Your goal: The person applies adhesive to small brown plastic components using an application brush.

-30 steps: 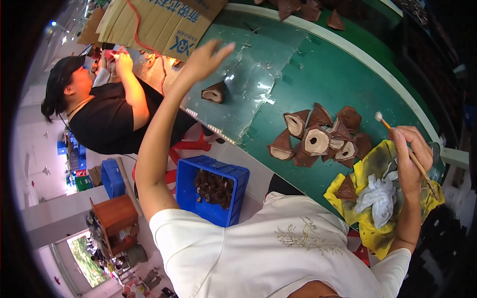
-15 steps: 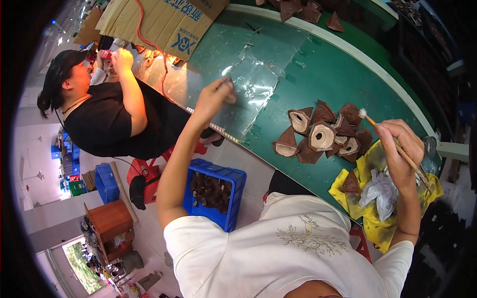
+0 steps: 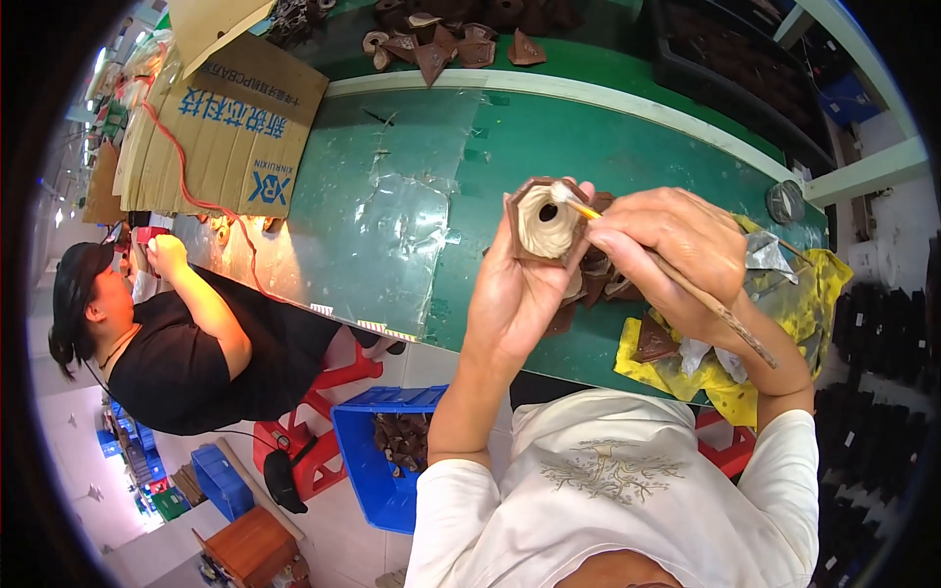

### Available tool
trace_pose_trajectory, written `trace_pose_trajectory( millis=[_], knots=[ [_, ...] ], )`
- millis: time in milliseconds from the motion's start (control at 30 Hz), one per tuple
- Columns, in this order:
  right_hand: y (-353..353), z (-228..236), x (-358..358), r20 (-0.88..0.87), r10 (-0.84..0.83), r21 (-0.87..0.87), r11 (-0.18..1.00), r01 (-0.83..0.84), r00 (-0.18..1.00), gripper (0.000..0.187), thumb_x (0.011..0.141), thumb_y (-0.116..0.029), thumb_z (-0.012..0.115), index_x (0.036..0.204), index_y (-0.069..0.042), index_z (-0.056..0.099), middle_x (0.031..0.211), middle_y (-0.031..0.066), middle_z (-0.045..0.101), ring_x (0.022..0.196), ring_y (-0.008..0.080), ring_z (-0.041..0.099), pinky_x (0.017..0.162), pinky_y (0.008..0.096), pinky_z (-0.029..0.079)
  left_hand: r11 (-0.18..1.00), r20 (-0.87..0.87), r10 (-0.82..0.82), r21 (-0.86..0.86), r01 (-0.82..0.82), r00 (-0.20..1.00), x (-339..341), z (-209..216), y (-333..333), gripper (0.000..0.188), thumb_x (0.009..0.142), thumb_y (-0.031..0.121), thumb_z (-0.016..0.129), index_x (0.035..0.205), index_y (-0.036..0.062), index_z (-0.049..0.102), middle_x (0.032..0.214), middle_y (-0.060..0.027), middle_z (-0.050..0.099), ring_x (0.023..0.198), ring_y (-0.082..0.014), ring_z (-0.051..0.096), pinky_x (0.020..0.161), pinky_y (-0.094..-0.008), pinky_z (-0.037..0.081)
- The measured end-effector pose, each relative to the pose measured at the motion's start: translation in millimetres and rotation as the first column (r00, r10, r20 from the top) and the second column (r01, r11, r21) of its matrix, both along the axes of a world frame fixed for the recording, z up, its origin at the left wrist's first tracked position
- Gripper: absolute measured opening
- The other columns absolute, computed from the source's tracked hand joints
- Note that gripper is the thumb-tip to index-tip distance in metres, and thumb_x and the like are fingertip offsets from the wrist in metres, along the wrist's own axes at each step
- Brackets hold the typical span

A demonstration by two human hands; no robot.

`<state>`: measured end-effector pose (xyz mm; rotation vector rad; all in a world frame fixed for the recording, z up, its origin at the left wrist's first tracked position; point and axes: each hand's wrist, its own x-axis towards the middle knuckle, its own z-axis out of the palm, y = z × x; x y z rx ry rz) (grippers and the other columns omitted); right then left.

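Observation:
A brown hexagonal piece (image 3: 520, 245) with a cream hollow inside and a dark hole rests in my left hand (image 3: 505, 309), fingers wrapped around its sides. My right hand (image 3: 676, 245) grips a thin paintbrush (image 3: 733, 323) with a wooden handle. The pale bristles lie at the hollow's upper right edge, by the hole. Below both hands, a cluster of similar brown pieces (image 3: 595, 279) sits on the green table (image 3: 392, 265), partly hidden by my hands. One more brown piece (image 3: 655, 339) lies on a yellow cloth (image 3: 818, 304) at the right.
Crumpled clear plastic (image 3: 769, 257) and a small round jar (image 3: 785, 202) stand at the right. More brown pieces (image 3: 475, 49) lie beyond the table's far rail. A cardboard box (image 3: 221, 137) and another person (image 3: 181, 333) are at left. A blue bin (image 3: 368, 490) of brown pieces sits below.
My left hand, over the table's left part before, now holds a brown piece. My right hand has moved left, bringing the brush to that piece. The view has shifted.

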<state>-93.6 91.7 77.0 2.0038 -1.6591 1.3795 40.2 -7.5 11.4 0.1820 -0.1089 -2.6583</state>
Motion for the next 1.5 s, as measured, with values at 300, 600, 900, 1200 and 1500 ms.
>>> trace_pose_trajectory(
  millis=[300, 600, 900, 1200, 1500],
  knots=[
    [-2.6, -8.1, 10.1, 0.052, 0.11, 0.09, 0.989, -0.114, 0.993, 0.014, 0.072, -0.003, 0.077, 0.084, -0.001, 0.069, 0.079, 0.0112, 0.068, 0.069, 0.0239, 0.067, 0.062, 0.0317, 0.052, 0.995, 0.146, -0.07, -0.06, 0.08, 0.987, -0.7, 2.2, 2.5, 0.047, 0.103, 0.042, 0.036, 0.132, 0.0063, 0.048, 0.132, -0.018, 0.054, 0.124, -0.027, 0.052, 0.104, -0.0392, 0.045],
    [0.5, -12.5, -17.4, -0.141, -0.044, -0.003, 0.999, 0.044, 0.989, 0.016, 0.069, -0.008, 0.079, 0.078, -0.005, 0.067, 0.074, 0.0067, 0.066, 0.064, 0.0207, 0.066, 0.057, 0.0294, 0.051, 0.999, -0.009, -0.028, -0.03, 0.028, 1.0, -6.1, -10.4, 1.4, 0.044, 0.102, 0.039, 0.04, 0.13, 0.0062, 0.048, 0.129, -0.0145, 0.054, 0.122, -0.0275, 0.053, 0.104, -0.0411, 0.047],
    [18.0, -3.5, -14.9, 0.079, 0.109, 0.132, 0.984, -0.119, 0.991, 0.014, 0.071, -0.006, 0.078, 0.08, -0.004, 0.068, 0.075, 0.0079, 0.067, 0.065, 0.0213, 0.066, 0.055, 0.0307, 0.049, 1.0, 0.143, -0.031, -0.001, 0.031, 0.989, -13.0, -10.4, 4.0, 0.042, 0.102, 0.038, 0.041, 0.127, 0.0054, 0.048, 0.128, -0.0141, 0.055, 0.123, -0.0313, 0.052, 0.105, -0.0438, 0.048],
    [16.8, -5.0, -5.0, 0.233, 0.185, 0.184, 0.956, -0.23, 0.955, 0.008, 0.078, 0.0, 0.07, 0.085, 0.001, 0.068, 0.08, 0.0115, 0.068, 0.07, 0.0236, 0.067, 0.061, 0.0337, 0.051, 0.996, 0.16, -0.083, -0.031, 0.089, 0.984, -18.0, -15.3, 8.4, 0.042, 0.103, 0.037, 0.038, 0.126, 0.0042, 0.049, 0.127, -0.014, 0.056, 0.12, -0.0282, 0.055, 0.102, -0.0408, 0.05],
    [18.0, 0.6, -6.9, 0.131, 0.164, 0.223, 0.956, -0.191, 0.978, 0.007, 0.076, -0.005, 0.073, 0.081, -0.002, 0.068, 0.075, 0.0094, 0.066, 0.065, 0.0234, 0.065, 0.059, 0.0322, 0.051, 0.976, -0.02, -0.217, 0.019, 0.217, 0.976, -13.0, -27.8, 4.6, 0.038, 0.101, 0.029, 0.047, 0.125, -0.0005, 0.052, 0.127, -0.016, 0.057, 0.115, -0.0267, 0.058, 0.101, -0.0392, 0.05]
  ],
)
